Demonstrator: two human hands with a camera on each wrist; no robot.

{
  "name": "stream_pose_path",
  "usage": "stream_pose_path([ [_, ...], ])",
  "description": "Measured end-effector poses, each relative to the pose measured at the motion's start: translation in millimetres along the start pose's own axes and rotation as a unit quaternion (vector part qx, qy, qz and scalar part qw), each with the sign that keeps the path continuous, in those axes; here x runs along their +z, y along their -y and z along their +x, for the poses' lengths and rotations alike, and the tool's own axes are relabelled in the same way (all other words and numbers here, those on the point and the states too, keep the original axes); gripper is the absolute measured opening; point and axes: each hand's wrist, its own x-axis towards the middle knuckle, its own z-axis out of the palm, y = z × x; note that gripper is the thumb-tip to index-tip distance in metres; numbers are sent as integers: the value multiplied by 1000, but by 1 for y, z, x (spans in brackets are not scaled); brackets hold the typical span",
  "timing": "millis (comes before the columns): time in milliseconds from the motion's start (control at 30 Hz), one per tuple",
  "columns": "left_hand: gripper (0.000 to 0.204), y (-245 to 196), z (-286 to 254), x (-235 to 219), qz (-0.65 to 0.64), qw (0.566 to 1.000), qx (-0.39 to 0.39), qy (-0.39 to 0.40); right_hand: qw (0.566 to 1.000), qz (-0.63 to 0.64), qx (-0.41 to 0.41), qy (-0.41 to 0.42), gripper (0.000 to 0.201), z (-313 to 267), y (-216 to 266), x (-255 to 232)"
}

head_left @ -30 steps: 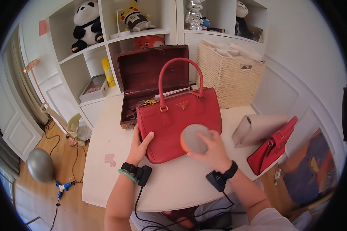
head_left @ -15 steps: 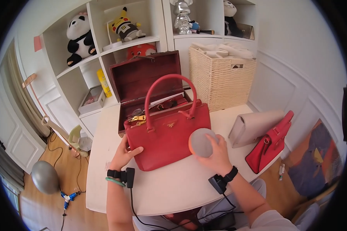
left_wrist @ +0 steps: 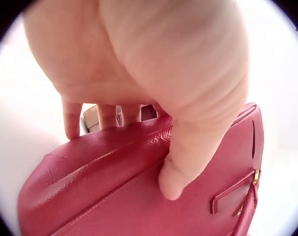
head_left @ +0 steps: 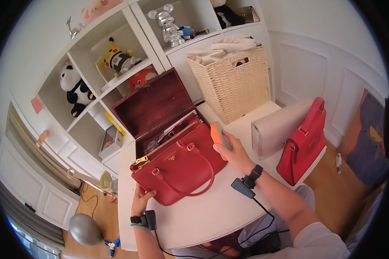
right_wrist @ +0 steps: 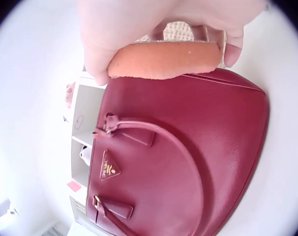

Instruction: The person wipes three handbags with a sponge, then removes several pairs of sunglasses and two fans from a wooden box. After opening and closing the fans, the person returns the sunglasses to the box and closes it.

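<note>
On the white table (head_left: 212, 211), we brace the red handbag (head_left: 181, 166) with left hand (head_left: 141, 199) fingers curled over its edge, right hand (head_left: 233, 153) pinching the orange sponge (head_left: 216, 133), best kept flat against the leather.

handbag (head_left: 181, 166) on table (head_left: 212, 211), open box (head_left: 155, 112) behind, basket (head_left: 233, 86) right

White shelving (head_left: 95, 86), panelled wall (head_left: 315, 64), wood floor (head_left: 90, 207), white table (head_left: 212, 211).

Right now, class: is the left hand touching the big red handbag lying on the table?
Touching. The left wrist view shows the left hand gripping the red handbag, thumb pressed on its face and fingers over its edge.
</note>
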Motion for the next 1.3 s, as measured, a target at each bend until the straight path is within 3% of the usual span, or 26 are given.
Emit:
stream_pose_path([
  [33,73,-1,-4,-2,10,1000,1,3,995,52,71,42,76,5,-6,-4],
  [100,70,-6,-9,-4,-26,995,77,-55,989,112,86,53,76,8,-19,-12],
  [167,61,-26,-14,-1,78,966,118,-215,977,131,132,107,75,11,-30,-17],
  [233,49,-52,-11,8,122,933,160,-300,974,155,129,106,74,8,-23,-21],
  [267,49,-68,-8,18,133,933,160,-295,979,130,128,92,73,3,-10,-25],
  [367,34,-101,8,60,262,913,254,-182,988,101,100,65,74,4,-13,-23],
  [433,35,-124,13,104,307,917,209,-143,992,95,71,49,75,5,-14,-21],
  [500,35,-128,33,126,449,826,328,-89,990,132,-30,37,77,6,-9,-21],
  [533,34,-131,40,140,476,815,323,-68,994,103,-20,17,80,7,-16,-17],
  [567,35,-126,51,149,449,835,315,-42,994,106,-21,17,80,8,-21,-16],
  [633,36,-119,65,164,494,805,327,-11,993,92,56,47,79,9,-27,-18],
  [667,36,-116,68,169,497,804,326,-12,993,95,56,48,79,9,-28,-19],
  [733,40,-110,74,175,584,750,310,-32,991,38,125,41,75,8,-27,-23],
  [867,42,-103,79,172,591,733,334,-44,991,31,115,55,71,5,-17,-30],
  [967,42,-99,83,168,591,717,366,-47,991,73,72,85,79,8,-15,-32],
  [1000,39,-100,84,168,559,738,375,-30,993,71,56,71,73,9,-18,-28],
  [1033,36,-103,84,168,542,745,388,-17,979,178,30,98,65,15,-31,-19],
  [1067,35,-107,80,171,542,753,374,-6,969,207,40,128,59,17,-30,-21],
  [1167,35,-114,74,171,499,792,348,56,935,310,33,170,67,14,-19,-27],
  [1200,35,-112,72,168,500,793,344,55,934,311,35,173,67,12,-24,-24],
  [1267,33,-118,68,159,477,814,314,109,984,110,67,127,79,12,-29,-19],
  [1300,32,-120,66,158,472,817,308,121,983,116,58,127,79,13,-30,-18],
])
